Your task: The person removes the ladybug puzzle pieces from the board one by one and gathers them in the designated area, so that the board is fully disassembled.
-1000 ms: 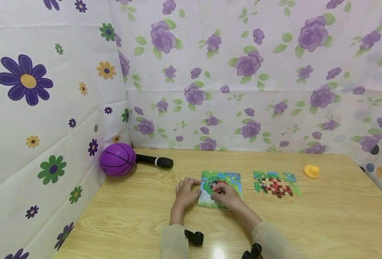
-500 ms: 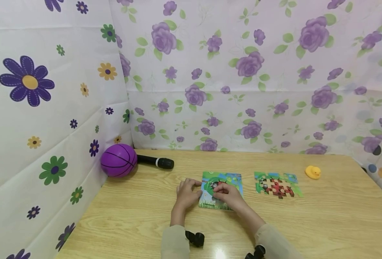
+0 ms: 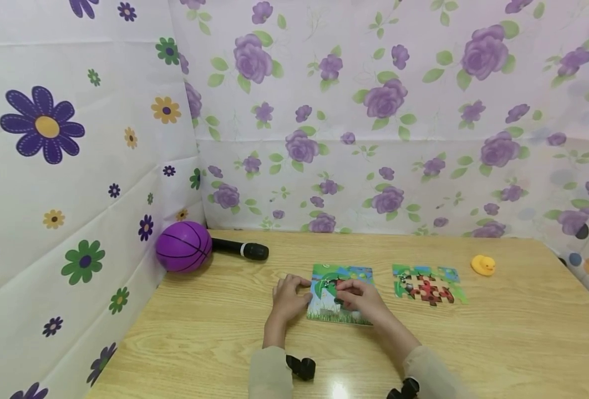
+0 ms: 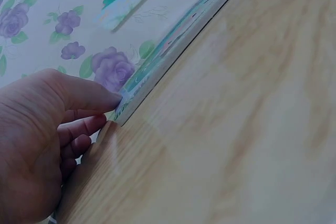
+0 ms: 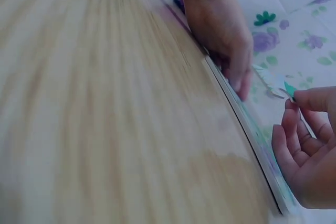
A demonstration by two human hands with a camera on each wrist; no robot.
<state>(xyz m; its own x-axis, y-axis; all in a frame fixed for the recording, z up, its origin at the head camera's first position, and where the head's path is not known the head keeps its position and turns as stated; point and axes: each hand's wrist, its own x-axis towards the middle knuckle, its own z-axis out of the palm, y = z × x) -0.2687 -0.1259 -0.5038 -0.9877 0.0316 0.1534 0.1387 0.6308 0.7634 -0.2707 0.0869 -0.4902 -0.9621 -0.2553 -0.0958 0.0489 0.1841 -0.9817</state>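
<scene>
A square picture puzzle board [image 3: 320,313] with blue, green and grass printing lies on the table. My left hand [image 3: 288,299] rests at its left edge; in the left wrist view the thumb touches the board's rim and the other fingers bend loosely beside it. Over the board, my right hand [image 3: 366,303] pinches a thin puzzle piece [image 4: 131,4] between thumb and fingers. That piece is green and pale blue, tilted, and apart from the board in both wrist views. The right hand hides part of the board in the head view.
Right of the board lies a group of ladybird puzzle pieces [image 3: 428,292], partly joined with gaps. A yellow toy duck [image 3: 483,265] sits beyond them. A purple ball [image 3: 183,247] and a black microphone [image 3: 242,249] lie at the back left, near the flowered cloth walls.
My right hand has shifted slightly right over the board, and more of the piece it pinches now shows. The left hand stays at the board's left edge.
</scene>
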